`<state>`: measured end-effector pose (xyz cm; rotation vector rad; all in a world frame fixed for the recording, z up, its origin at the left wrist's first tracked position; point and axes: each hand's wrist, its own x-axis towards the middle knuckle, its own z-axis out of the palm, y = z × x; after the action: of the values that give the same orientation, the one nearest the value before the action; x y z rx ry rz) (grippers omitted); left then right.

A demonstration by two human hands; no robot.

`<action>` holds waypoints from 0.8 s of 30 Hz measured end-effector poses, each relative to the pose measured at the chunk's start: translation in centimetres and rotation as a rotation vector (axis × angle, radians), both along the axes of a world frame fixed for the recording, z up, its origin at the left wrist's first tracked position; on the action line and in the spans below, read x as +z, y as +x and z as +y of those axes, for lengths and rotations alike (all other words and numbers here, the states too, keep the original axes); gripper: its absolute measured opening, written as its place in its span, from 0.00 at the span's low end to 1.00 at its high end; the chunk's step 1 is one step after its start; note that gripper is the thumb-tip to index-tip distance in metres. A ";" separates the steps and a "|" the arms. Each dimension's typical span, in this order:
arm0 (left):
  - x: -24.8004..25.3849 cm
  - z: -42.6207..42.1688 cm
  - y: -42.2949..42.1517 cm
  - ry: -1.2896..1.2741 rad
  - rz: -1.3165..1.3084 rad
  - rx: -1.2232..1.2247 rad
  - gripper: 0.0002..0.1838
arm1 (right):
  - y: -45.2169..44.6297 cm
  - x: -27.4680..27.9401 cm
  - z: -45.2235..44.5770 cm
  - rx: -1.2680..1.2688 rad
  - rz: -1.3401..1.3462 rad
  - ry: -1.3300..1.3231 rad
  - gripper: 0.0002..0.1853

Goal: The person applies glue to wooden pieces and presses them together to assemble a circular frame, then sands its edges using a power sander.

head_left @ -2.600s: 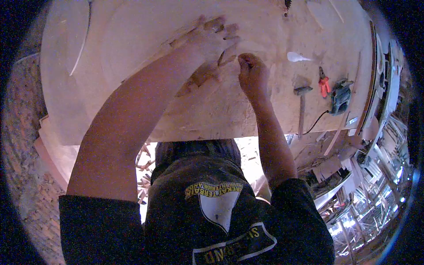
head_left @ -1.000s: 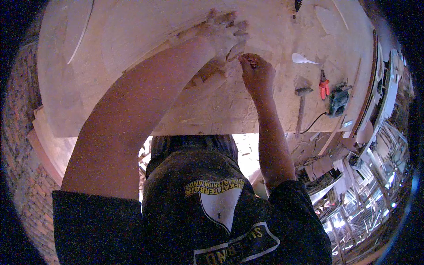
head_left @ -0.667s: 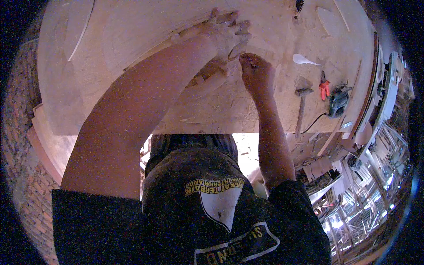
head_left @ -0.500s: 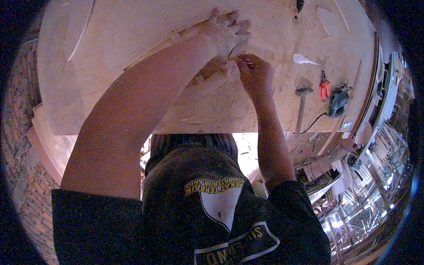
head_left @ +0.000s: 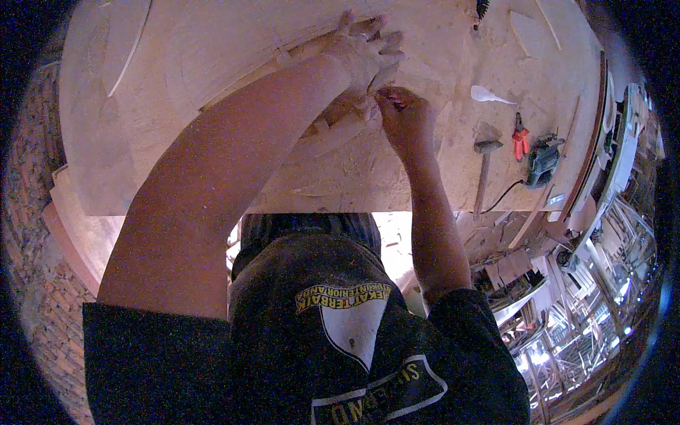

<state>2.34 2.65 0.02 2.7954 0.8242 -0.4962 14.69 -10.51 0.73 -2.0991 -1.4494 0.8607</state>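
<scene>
My left hand (head_left: pixel 365 58) lies over a wooden piece (head_left: pixel 283 60) on the workbench (head_left: pixel 319 170), its fingers spread apart. The piece looks long and curved, and my forearm hides much of it. Just below and right of those fingers, my right hand (head_left: pixel 409 113) is closed in a pinch near the end of the wood. What sits between its fingertips is too small and dark to make out. Under my left wrist, small wooden blocks (head_left: pixel 322 127) show in part.
On the right of the bench lie a hammer (head_left: pixel 485 163), red-handled pliers (head_left: pixel 520 138), a corded power tool (head_left: pixel 543 163) and a white pointed piece (head_left: pixel 489 94). A dark toothed object (head_left: pixel 482 8) is at the far edge. Timber scraps (head_left: pixel 559 290) clutter the floor at right.
My right hand has shifted very slightly to the left, still pinched. My left hand stays spread in nearly the same spot.
</scene>
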 end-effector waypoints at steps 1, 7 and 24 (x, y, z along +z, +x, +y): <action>-0.4 0.0 0.0 0.023 -0.017 -0.003 0.76 | 0.2 -0.2 -0.1 0.004 -0.037 0.030 0.11; -1.5 0.3 0.1 0.056 -0.053 -0.013 0.75 | 1.8 0.0 0.6 -0.033 -0.227 0.050 0.10; -1.7 0.5 -0.8 0.052 -0.088 -0.030 0.66 | 2.1 0.0 0.9 0.021 -0.207 0.082 0.11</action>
<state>1.53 3.13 -1.71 2.8580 0.7885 -0.3589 16.82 -9.62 0.78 -2.1662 -1.5849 0.5941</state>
